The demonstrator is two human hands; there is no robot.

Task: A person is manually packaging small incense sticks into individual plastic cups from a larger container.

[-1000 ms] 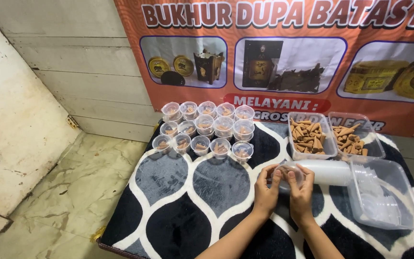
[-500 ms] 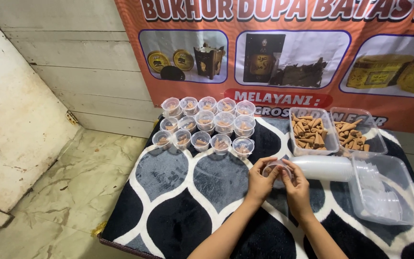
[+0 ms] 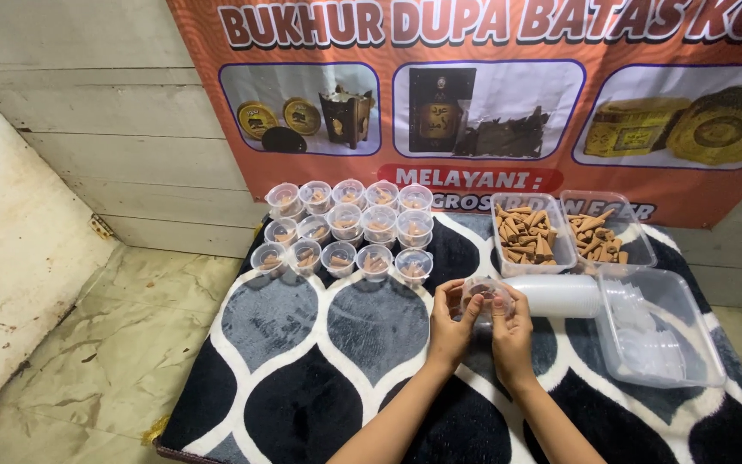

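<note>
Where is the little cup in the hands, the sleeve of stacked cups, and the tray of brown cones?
little cup [image 3: 487, 296], head view, on its clear rim.
sleeve of stacked cups [image 3: 560, 296], head view, on its white side.
tray of brown cones [image 3: 528, 234], head view, on the cones inside.

Black, grey & white patterned rug [image 3: 319, 378] spread over a marbled tile floor [image 3: 105, 361], against a plank wall. On the rug: cluster of small clear lidded cups [image 3: 345, 232] in approx 3 rows at back left; 2 clear tubs of brown incense cones [image 3: 530, 232] & [image 3: 601, 234] side by side at back right; sleeve of stacked cups [image 3: 560, 295] lying on its side in front of them; clear lid tray [image 3: 659, 331] at right, touching the sleeve's end.
</note>
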